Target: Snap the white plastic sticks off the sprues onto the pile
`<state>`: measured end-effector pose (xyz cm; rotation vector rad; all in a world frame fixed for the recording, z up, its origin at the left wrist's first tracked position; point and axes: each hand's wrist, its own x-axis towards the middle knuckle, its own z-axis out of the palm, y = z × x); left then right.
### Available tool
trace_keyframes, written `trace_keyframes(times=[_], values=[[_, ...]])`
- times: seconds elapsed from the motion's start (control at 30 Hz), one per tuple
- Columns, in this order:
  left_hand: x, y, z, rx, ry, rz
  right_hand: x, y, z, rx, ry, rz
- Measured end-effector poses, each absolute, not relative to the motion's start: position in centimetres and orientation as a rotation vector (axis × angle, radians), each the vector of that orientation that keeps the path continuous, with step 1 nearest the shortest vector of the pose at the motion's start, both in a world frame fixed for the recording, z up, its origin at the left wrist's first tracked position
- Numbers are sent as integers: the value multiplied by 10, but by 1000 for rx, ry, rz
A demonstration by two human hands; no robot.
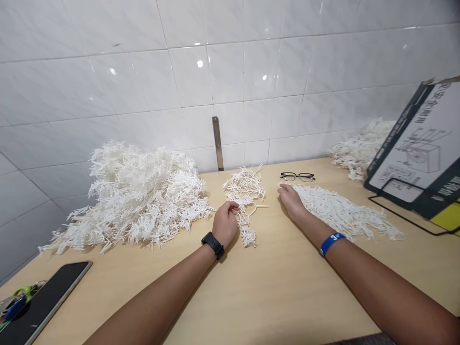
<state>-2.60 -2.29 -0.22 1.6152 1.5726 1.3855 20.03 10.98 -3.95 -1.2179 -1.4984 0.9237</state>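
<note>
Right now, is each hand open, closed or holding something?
Left hand: fingers curled at the middle strings; grip cannot be told.
Right hand: fingers bent by the spread-out strings; grip cannot be told.

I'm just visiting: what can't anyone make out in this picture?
Head view throughout:
Left hand's grip: the hand hides whether it pinches the white strands.
Right hand's grip: the hand hides whether anything is held inside.
Smartphone and key bunch: cut off by the left edge.
Carton: cut off by the right edge; small print too blurred.
Rear strand pile: partly behind the carton.
</note>
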Motion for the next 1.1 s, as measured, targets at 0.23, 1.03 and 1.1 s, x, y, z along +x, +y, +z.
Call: trace_keyframes(times=[0.23, 1.03, 1.1], values=[[-27, -23, -3, 1617, 1570, 1391, 192, 91, -22, -1379, -1334, 723], [-23, -26, -2, 1797, 1531, 1105, 161, 36, 9, -955, -1683, 1027], [-23, -25, -2, 1766, 1493, 1150, 159, 31, 10, -920, -1803, 1105]])
